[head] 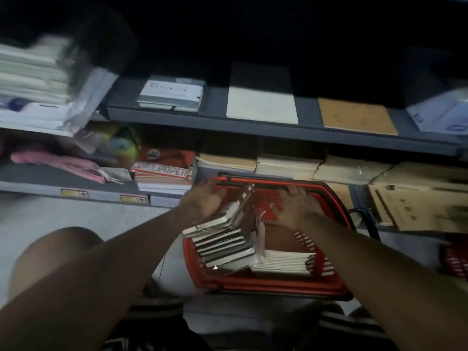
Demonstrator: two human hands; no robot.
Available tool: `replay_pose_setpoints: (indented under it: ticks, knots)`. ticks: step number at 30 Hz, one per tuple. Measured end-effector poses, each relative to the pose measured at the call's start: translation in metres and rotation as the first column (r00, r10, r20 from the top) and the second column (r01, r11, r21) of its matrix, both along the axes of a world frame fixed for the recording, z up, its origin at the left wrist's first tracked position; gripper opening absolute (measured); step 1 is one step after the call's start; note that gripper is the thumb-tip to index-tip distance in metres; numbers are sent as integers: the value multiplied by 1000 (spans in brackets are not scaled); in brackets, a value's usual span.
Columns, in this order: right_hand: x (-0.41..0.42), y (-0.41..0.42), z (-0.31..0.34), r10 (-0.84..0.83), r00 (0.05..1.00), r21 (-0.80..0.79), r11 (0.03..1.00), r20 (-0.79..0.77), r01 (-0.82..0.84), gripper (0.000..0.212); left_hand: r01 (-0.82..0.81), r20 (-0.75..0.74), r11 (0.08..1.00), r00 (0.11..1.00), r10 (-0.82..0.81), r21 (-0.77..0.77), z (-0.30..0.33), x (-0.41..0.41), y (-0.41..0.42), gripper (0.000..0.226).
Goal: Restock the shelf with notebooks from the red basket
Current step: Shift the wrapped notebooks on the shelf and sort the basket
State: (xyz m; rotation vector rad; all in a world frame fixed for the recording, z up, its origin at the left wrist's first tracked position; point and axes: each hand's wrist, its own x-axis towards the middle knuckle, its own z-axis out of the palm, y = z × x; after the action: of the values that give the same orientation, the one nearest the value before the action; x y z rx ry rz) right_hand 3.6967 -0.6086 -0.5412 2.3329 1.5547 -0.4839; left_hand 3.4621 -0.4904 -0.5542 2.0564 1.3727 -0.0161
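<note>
A red basket (266, 285) stands on the floor below the shelves, holding several wrapped notebooks (225, 247) stacked on edge at its left and a flat white stack (283, 262) at its right. My left hand (205, 198) hovers over the basket's left side with fingers spread, touching the top of a tilted notebook (244, 198). My right hand (295, 205) is spread open above the basket's middle and holds nothing. The grey shelf (217, 100) above carries a grey notebook pack (172, 95), a white notebook (262, 97) and a brown notebook (357, 116).
The lower shelf holds copy paper (164, 171), brown notebook stacks (286, 165) and cardboard boxes (415, 196). White paper piles (33, 79) and pink items (55, 160) sit at the left. My knee (58, 252) is at the lower left. Another red basket (455, 259) shows at the right edge.
</note>
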Motion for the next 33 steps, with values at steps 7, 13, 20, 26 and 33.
replay_pose_setpoints:
  ticks: [7, 13, 20, 26, 33]
  knots:
    - [-25, -40, 26, 14, 1000, 125, 992, -9, -12, 74, -33, 35, 999, 999, 32, 23, 36, -27, -30, 43]
    - [-38, -59, 39, 36, 998, 205, 978, -44, -26, 70, -107, 141, 994, 984, 107, -4, 55, -37, -45, 45]
    - [-60, -46, 29, 77, 989, 224, 973, -127, -47, 67, -130, 144, 991, 981, 133, -27, 55, -47, -40, 40]
    - [-78, -12, 15, 88, 971, 230, 973, -223, -35, 64, -110, 164, 991, 979, 120, -70, 35, -48, -15, 7]
    - [-99, 30, 3, -143, 867, 229, 932, -478, 281, 55, -44, 156, 992, 986, 62, -115, 1, -35, 19, 19]
